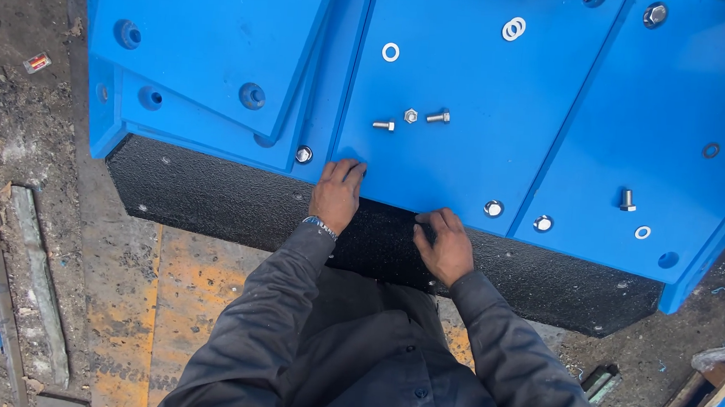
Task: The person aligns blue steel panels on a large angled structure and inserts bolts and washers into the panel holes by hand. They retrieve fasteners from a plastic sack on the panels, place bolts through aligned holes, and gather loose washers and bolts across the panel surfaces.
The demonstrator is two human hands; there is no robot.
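Industrial workshop or fabrication yard: grimy concrete floor (33,163) with worn yellow paint (195,285), big blue panels (471,109) bolted over a black block (235,203), loose bolts (437,116) and washers (390,52), scrap lying around.

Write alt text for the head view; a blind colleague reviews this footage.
Both bare hands press the lower edge of a large blue painted panel set on a black textured block: left hand flat on the edge, right hand at the block's face. Loose silver bolts, a nut and white washers lie on the panel.
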